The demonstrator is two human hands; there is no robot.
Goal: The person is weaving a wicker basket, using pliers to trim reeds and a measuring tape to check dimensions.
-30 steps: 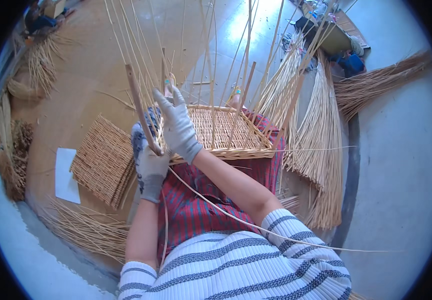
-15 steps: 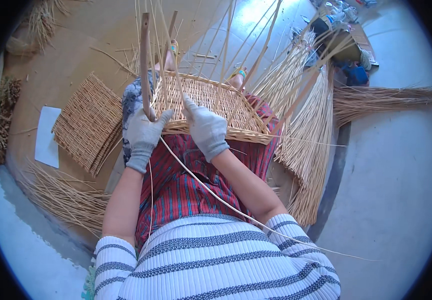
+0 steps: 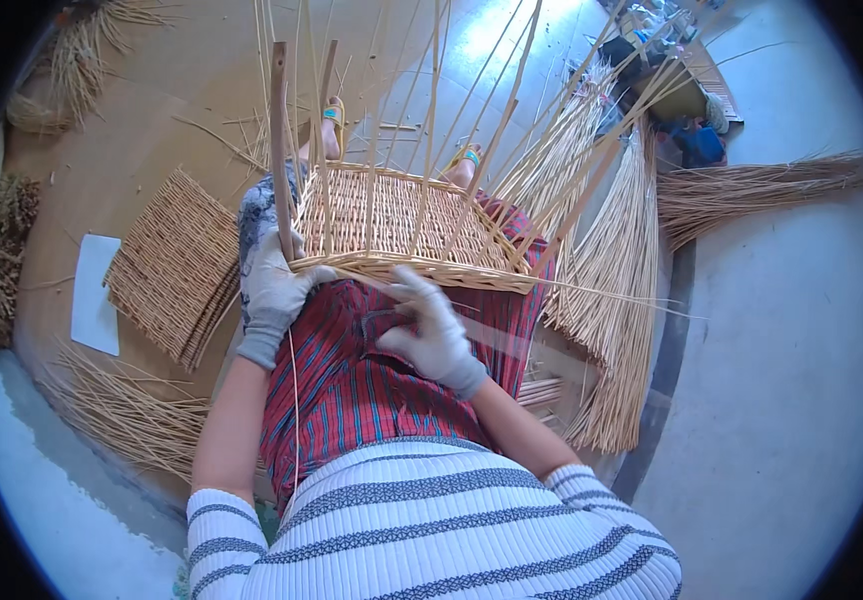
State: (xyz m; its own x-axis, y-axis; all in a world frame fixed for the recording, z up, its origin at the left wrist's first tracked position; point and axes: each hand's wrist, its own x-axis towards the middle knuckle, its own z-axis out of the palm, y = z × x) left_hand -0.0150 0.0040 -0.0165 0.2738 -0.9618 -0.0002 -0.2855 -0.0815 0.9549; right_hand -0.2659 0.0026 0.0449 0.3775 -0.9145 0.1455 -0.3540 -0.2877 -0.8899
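A half-woven wicker basket [image 3: 392, 215] rests on my lap, its flat woven base ringed by a low edge with upright stakes rising from it. My gloved left hand [image 3: 277, 285] is closed on its near left corner, beside a thick wooden stake [image 3: 281, 140]. My gloved right hand [image 3: 434, 335] is just below the near edge, thumb and fingers apart and slightly blurred. A pale weaving strand, smeared by motion, runs from near the left hand past the right hand toward the lower right. Another thin strand [image 3: 295, 400] hangs below my left hand.
Stacked woven panels [image 3: 177, 265] and a white sheet [image 3: 96, 295] lie on the floor at left, with loose canes [image 3: 132, 415] nearer me. Bundles of long canes [image 3: 612, 300] lie at right, another bundle [image 3: 752, 195] beyond them. Bags and odds and ends [image 3: 677, 80] sit at the far right.
My right hand has come down and right from a stake, its fingers now spread. The long strand has swung up and blurred. The basket has tipped and shifted slightly left.
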